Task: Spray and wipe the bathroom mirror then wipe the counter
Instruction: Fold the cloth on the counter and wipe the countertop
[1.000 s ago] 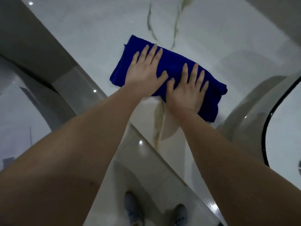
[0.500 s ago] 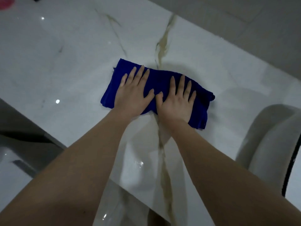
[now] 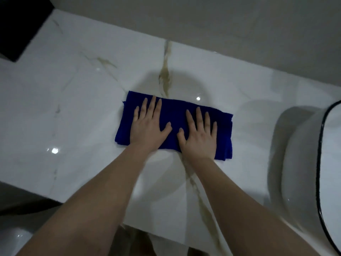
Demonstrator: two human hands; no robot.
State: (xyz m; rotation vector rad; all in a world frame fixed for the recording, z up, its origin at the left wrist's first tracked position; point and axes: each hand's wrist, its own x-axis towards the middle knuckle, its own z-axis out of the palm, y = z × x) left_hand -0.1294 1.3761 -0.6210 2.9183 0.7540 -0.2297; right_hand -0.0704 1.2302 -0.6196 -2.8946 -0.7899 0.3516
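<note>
A folded dark blue cloth lies flat on the white marble counter, roughly at its middle. My left hand presses on the cloth's left half with straight, spread fingers. Beside it, my right hand presses flat on the right half, thumbs nearly meeting. Neither hand curls around the cloth. The mirror and any spray bottle are out of view.
A white basin with a thin black rim stands on the counter at the right. A grey wall runs along the counter's back edge. A black object sits at the far left corner. The counter's front edge is at lower left.
Both hands have slid the cloth along the counter, keeping flat on it. The view has swung, so the back wall and the black object at far left now show.
</note>
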